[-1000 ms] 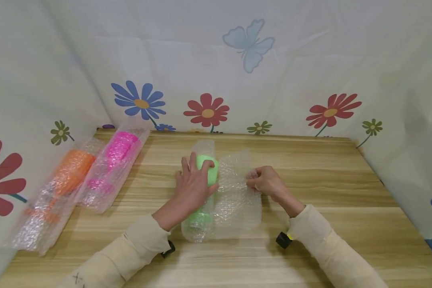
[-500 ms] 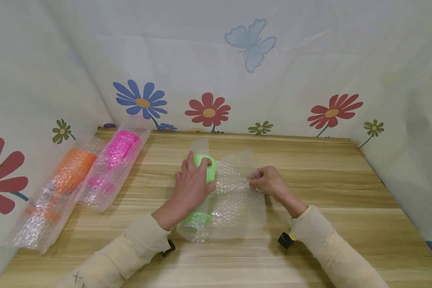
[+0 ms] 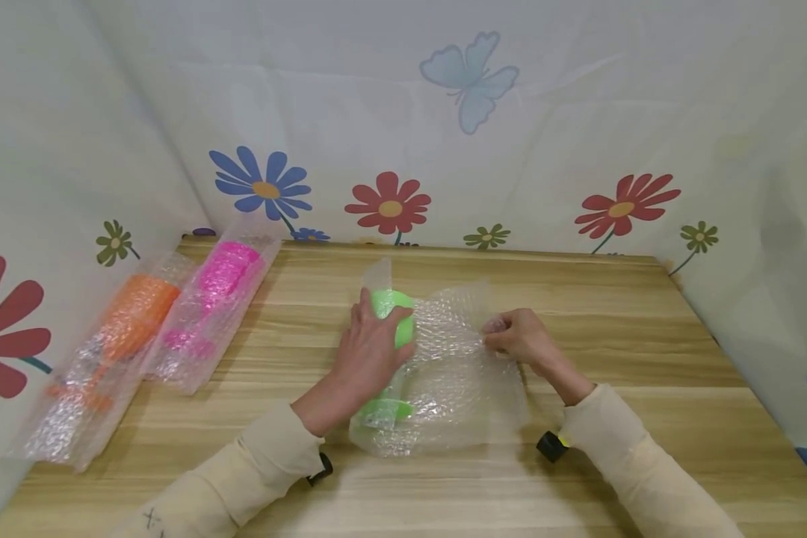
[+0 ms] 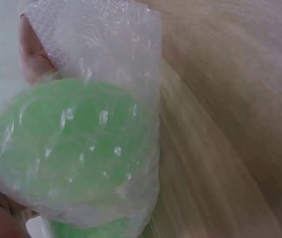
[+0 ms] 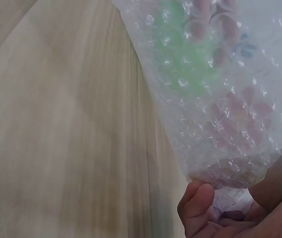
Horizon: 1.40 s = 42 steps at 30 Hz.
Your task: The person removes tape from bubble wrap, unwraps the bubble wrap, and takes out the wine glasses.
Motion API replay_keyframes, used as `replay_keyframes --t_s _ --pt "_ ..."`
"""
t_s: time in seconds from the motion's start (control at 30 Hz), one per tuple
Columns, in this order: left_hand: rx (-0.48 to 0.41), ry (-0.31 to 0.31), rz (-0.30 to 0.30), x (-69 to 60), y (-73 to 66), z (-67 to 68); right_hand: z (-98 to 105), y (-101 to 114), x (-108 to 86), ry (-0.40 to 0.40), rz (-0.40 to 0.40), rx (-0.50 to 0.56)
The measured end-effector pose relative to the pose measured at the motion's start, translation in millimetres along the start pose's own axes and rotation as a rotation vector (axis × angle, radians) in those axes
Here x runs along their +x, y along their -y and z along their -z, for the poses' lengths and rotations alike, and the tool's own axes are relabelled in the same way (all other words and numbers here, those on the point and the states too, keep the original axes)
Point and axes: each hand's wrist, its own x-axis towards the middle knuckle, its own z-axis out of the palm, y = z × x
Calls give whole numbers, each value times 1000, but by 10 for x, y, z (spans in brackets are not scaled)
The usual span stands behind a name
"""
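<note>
The light-green goblet-shaped plastic cup (image 3: 405, 332) lies on the wood-grained tabletop (image 3: 612, 321), the left hand (image 3: 368, 350) curling its grip round it. Right of the cup, the right hand (image 3: 526, 338) pinches clear plastic bubble wrap (image 3: 453, 377), drawn farther out than a second ago, so the cup seems less covered. Only the left wrist view shows its round end face-on, through bubbles.

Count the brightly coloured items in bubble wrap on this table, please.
3. An orange one and a pink one lie side by side on the table's left; a green one is beneath the left hand. The wrap could hide smaller ones.
</note>
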Motion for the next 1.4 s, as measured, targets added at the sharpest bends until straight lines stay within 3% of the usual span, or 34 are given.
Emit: replay_keyframes --t_s 0.43,0.57,0.7,0.8,0.9,0.97,1.03,1.17,1.3,1.4 --pt "-24 3 13 2 0 -17 -83 -90 18 -34 80 -269" --pt "-22 1 16 4 -1 -22 -116 -71 1 -104 121 -421" --pt "-20 3 18 -1 7 -21 -166 -57 -9 -187 284 -691" --pt "-16 3 18 -1 18 -19 -191 -53 2 -211 480 -899" --pt "-16 7 20 4 20 -17 -201 -75 1 -184 682 -1012" --pt "-19 8 19 2 19 -19 -210 -99 -9 -132 788 -1012" --pt "-23 8 16 -1 17 -16 -218 -113 -17 -63 832 -976" --pt "-36 -2 17 -14 22 -6 -210 -113 -26 27 803 -880" --pt "-57 1 28 -24 36 17 -168 -75 -55 115 773 -860" --pt "-61 2 40 -21 55 43 -130 -27 -89 221 704 -835"
